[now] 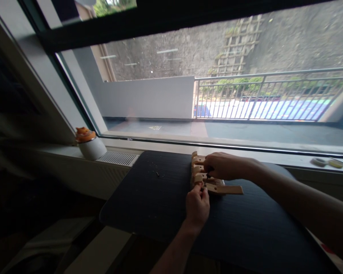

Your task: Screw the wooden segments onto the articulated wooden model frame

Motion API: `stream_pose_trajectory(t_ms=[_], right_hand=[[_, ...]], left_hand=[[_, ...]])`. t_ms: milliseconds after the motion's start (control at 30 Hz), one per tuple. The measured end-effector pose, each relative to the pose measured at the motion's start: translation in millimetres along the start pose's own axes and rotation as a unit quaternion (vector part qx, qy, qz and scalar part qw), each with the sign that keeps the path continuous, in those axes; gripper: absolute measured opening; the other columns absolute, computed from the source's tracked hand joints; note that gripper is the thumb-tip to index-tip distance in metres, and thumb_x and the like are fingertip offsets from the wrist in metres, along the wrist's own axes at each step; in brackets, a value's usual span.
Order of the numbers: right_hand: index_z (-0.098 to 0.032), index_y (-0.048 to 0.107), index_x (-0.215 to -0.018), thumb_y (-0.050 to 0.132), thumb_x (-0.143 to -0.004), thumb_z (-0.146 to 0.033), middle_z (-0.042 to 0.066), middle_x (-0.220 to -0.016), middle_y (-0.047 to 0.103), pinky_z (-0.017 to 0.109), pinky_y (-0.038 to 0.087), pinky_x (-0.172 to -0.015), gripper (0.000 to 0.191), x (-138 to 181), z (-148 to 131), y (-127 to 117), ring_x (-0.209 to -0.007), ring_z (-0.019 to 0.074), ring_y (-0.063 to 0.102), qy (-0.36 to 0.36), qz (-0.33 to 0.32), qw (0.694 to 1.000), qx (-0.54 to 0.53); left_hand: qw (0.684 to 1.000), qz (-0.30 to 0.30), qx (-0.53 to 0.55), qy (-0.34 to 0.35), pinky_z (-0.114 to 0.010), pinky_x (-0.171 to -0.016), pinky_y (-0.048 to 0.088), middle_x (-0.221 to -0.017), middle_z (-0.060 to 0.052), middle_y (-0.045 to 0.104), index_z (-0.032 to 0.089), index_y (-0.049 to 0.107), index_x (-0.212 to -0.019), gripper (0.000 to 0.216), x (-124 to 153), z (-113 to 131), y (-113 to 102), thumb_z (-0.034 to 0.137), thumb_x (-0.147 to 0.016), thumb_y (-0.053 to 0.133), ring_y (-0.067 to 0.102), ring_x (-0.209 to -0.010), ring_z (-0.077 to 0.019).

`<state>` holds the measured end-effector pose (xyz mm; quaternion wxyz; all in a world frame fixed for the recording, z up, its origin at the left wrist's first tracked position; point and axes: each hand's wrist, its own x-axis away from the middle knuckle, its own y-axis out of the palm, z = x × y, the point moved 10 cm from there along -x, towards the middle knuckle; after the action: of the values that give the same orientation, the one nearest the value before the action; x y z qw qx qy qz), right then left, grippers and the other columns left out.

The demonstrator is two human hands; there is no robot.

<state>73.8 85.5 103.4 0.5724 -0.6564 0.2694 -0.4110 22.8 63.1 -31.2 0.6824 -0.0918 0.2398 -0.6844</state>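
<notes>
Wooden block set (210,182), far on the dark table (148,205): light, stiff, likely loose-jointed; best held by its sides. Left hand (197,205) pinches its near edge; right hand (224,166) closed around a small dark tool.

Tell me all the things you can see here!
wooden pieces: several, light brown, on the table under the hands
small dark bit: one, on the table left of the wood
table: one, black, by the window
cup: one, white with orange top, on the sill
vent: one, white, on the sill
railing: one, grey, outside
left hand: one, touching the wood
right hand: one, on the wood
</notes>
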Motion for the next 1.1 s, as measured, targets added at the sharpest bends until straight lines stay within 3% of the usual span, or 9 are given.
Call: stream_pose_trajectory(t_ms=[167, 433, 600, 833, 1033, 1100], right_hand=[[-0.016, 0.073, -0.079, 0.054, -0.074, -0.016, 0.006, -0.078, 0.069, 0.024, 0.035, -0.059, 0.019, 3.5, 1.6, 1.1, -0.065, 0.0149, 0.057, -0.002, -0.006, 1.0, -0.004], [-0.017, 0.071, -0.076, 0.054, -0.073, -0.015, 0.005, -0.075, 0.067, 0.024, 0.033, -0.056, 0.018, 5.0, 5.1, 1.8, -0.063, 0.0137, 0.054, -0.017, -0.001, 1.0, -0.007], [-0.015, 0.07, -0.074, 0.053, -0.072, -0.015, 0.006, -0.073, 0.065, 0.024, 0.031, -0.054, 0.017, 4.7, 6.1, 2.4, -0.061, 0.0134, 0.052, -0.015, 0.007, 1.0, 0.01], [-0.015, 0.071, -0.075, 0.055, -0.071, -0.015, 0.006, -0.072, 0.065, 0.024, 0.032, -0.054, 0.017, 7.4, 3.3, 1.6, -0.06, 0.0136, 0.052, -0.025, 0.004, 0.999, 0.02], [-0.017, 0.074, -0.083, 0.055, -0.073, -0.014, 0.006, -0.078, 0.068, 0.024, 0.035, -0.06, 0.022, 7.7, 6.3, 3.5, -0.067, 0.0146, 0.056, -0.01, -0.012, 1.0, -0.01], [-0.016, 0.073, -0.079, 0.055, -0.072, -0.014, 0.005, -0.075, 0.067, 0.024, 0.035, -0.059, 0.02, 7.2, 4.7, 2.9, -0.064, 0.0139, 0.055, -0.011, -0.014, 1.0, -0.005]], left_hand=[[0.997, 0.037, -0.055, -0.031, -0.027, -0.084, 0.049, -0.101, -0.011, 0.073, 0.017, 0.068, -0.108, 0.028, -7.0, 3.0, -0.9, 0.022, -0.086, 0.05, 0.069, -0.092, -0.0217], [0.991, -0.017, -0.127, -0.036, -0.025, -0.07, 0.047, -0.072, -0.003, 0.074, 0.024, 0.057, -0.127, 0.043, -2.5, 0.0, 4.9, 0.03, -0.084, 0.056, 0.069, -0.071, -0.0186], [0.987, 0.013, -0.15, -0.054, -0.024, -0.07, 0.046, -0.074, -0.002, 0.074, 0.027, 0.059, -0.124, 0.039, -0.4, -2.1, 1.9, 0.031, -0.085, 0.058, 0.069, -0.072, -0.0181], [0.993, 0.063, -0.096, -0.035, -0.027, -0.071, 0.049, -0.071, -0.004, 0.073, 0.023, 0.066, -0.112, 0.03, -0.8, 1.5, 1.0, 0.026, -0.083, 0.059, 0.069, -0.069, -0.0196], [0.996, 0.079, 0.027, 0.0, -0.026, -0.076, 0.052, -0.091, -0.007, 0.075, 0.019, 0.069, -0.101, 0.024, -4.5, -6.3, 5.7, 0.024, -0.088, 0.05, 0.07, -0.079, -0.0174], [0.996, 0.083, 0.039, 0.01, -0.025, -0.074, 0.052, -0.087, -0.006, 0.075, 0.018, 0.069, -0.1, 0.024, -4.9, -7.3, 6.4, 0.025, -0.087, 0.05, 0.069, -0.076, -0.0167]])
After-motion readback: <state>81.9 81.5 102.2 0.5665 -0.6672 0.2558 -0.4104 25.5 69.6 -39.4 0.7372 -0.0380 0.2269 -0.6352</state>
